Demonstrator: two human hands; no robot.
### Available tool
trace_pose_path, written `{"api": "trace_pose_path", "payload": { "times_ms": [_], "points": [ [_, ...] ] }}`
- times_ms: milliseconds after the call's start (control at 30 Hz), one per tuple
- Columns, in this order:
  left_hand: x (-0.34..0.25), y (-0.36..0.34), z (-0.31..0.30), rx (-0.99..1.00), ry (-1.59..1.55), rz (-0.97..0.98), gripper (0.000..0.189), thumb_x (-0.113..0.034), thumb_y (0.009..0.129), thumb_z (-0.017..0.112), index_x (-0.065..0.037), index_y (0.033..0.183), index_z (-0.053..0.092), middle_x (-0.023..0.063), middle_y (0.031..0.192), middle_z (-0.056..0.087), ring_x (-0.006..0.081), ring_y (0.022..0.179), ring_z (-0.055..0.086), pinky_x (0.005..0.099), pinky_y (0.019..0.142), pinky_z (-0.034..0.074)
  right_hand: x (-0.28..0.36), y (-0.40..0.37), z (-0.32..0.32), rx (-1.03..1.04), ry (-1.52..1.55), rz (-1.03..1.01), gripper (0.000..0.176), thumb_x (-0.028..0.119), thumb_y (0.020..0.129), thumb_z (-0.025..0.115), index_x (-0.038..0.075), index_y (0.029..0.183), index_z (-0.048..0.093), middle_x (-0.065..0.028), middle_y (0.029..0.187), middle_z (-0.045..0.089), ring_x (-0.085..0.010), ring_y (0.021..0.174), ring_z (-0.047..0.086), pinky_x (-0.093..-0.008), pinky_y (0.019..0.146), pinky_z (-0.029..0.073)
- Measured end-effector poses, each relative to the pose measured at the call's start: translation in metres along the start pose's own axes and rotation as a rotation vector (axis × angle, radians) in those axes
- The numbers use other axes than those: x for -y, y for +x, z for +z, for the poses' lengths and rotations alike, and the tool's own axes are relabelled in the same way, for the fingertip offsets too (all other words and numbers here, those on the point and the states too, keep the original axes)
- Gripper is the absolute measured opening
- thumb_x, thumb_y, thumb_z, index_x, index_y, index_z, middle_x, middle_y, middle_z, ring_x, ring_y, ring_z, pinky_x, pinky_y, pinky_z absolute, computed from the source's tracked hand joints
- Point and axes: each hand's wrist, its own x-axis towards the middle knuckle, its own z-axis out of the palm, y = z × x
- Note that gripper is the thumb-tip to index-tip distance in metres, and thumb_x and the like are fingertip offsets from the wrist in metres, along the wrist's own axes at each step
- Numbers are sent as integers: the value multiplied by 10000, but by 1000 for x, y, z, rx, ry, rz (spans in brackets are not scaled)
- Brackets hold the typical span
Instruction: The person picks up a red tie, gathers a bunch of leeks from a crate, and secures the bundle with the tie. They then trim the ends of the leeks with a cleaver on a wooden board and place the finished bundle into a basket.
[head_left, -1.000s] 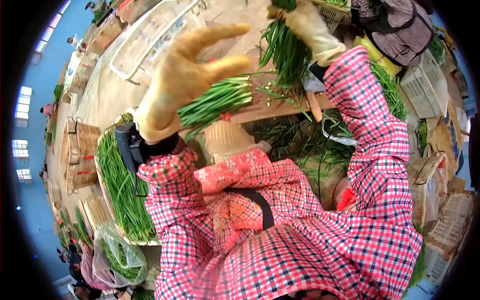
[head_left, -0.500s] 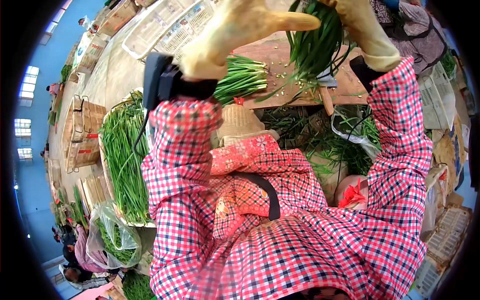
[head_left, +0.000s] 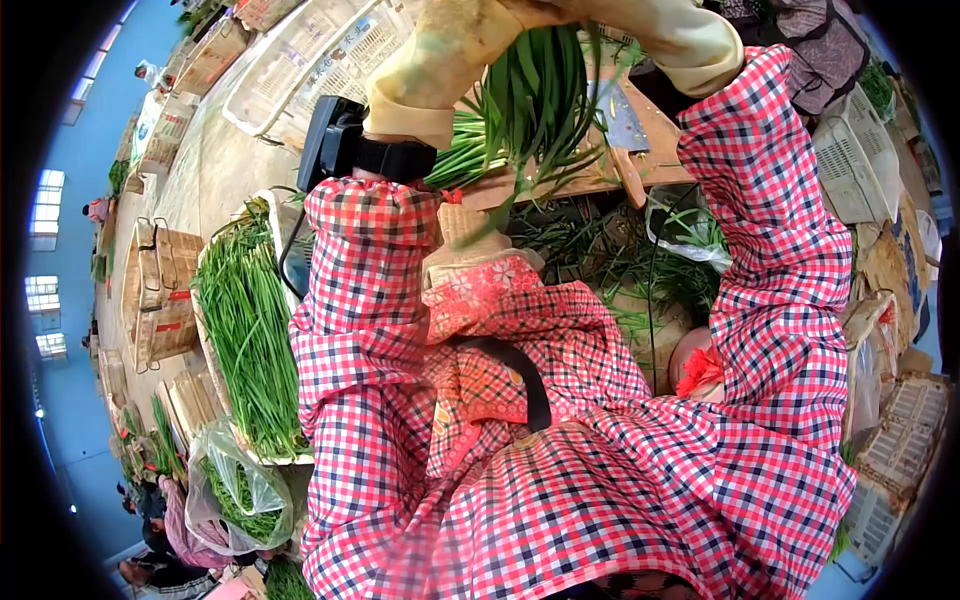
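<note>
A bunch of garlic chives (head_left: 545,95) hangs leaves-down at the top of the view. My right hand (head_left: 670,35), in a cream rubber glove, holds it from above. My left hand (head_left: 445,50), gloved alike, meets the bunch from the other side; its fingers are cut off by the top edge, so its grip is hidden. Beneath the hands, more cut chives (head_left: 465,150) lie on a wooden board (head_left: 670,165). A broad-bladed knife (head_left: 622,120) rests there, its wooden handle over the near edge.
A crate of chives (head_left: 250,330) stands at my left, above a clear plastic bag of greens (head_left: 240,490). White plastic crates (head_left: 310,75) are beyond the board. Loose leaves (head_left: 600,245) lie below it, beside another plastic bag (head_left: 690,225). Another person (head_left: 810,45) is at upper right.
My right hand has carried the bunch leftward. My left hand, open with its thumb out before, has come up against the bunch. More of the knife blade shows.
</note>
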Motion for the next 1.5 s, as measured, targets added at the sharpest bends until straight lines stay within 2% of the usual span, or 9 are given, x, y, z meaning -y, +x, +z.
{"api": "trace_pose_path", "payload": {
  "times_ms": [267,333,400,700,767,833,1033,1200,1500],
  "points": [
    [35,-24,-2,-495,59,184,265,-260,934,659,-4,991,697,81,885,703,160,778,664,277,698,532,13,-122,63,-61,-746,95,1053,556,718,770,24,1491,294,-146,1488,387,-272,1353,412,-376,1017,454],
    [10,-27,-27,-478,-310,-289,251,-289,923,674,-39,913,695,49,773,683,148,649,640,266,601,517,10,-153,91,203,-842,482,1084,496,722,784,62,1525,200,-138,1519,322,-290,1299,446,-367,993,474],
    [24,-30,-41,-537,-429,-229,271,-311,900,703,-42,915,680,49,764,676,154,644,639,289,603,530,-9,-190,109,122,-967,352,870,336,804,747,73,1496,289,-59,891,618,-181,684,619,-303,578,502],
    [39,-40,-65,-668,-970,-103,279,-276,898,713,-84,829,523,-39,642,416,107,586,450,311,644,441,12,-277,109,-205,-612,210,417,82,840,641,124,1254,621,-3,630,466,-177,509,494,-320,479,417],
    [51,-44,-85,-596,-1047,-77,277,-271,902,704,-99,792,516,-58,632,427,93,584,453,303,664,431,14,-315,105,-40,-668,279,400,78,845,621,132,1241,621,-13,651,488,-187,519,521,-330,491,440],
    [51,-50,-98,-533,-1157,-65,278,-280,913,689,-113,780,511,-66,610,420,97,580,460,294,683,424,15,-311,88,889,-547,911,432,189,876,635,131,1300,577,-108,985,676,-259,898,684,-366,743,565],
    [48,-64,-77,-328,-1380,-34,272,-302,924,665,-120,779,523,-64,637,442,103,596,466,307,700,419,-5,-230,70,-115,34,683,601,425,898,647,31,1334,521,-209,1333,546,-383,1203,538,-407,1050,401],
    [43,-78,-46,-291,-1093,11,277,-357,948,630,-119,826,560,-26,693,488,139,692,498,365,767,454,-60,-198,166,-382,-291,688,581,526,903,612,-42,1024,601,-204,833,664,-352,825,659,-427,740,509],
    [54,-97,-57,-217,-1442,29,265,-306,964,596,-110,805,517,-36,679,445,119,654,456,324,753,392,-29,-210,176,-775,-156,686,52,66,878,631,19,869,612,-206,759,596,-412,702,587,-432,603,465]
  ]
}}
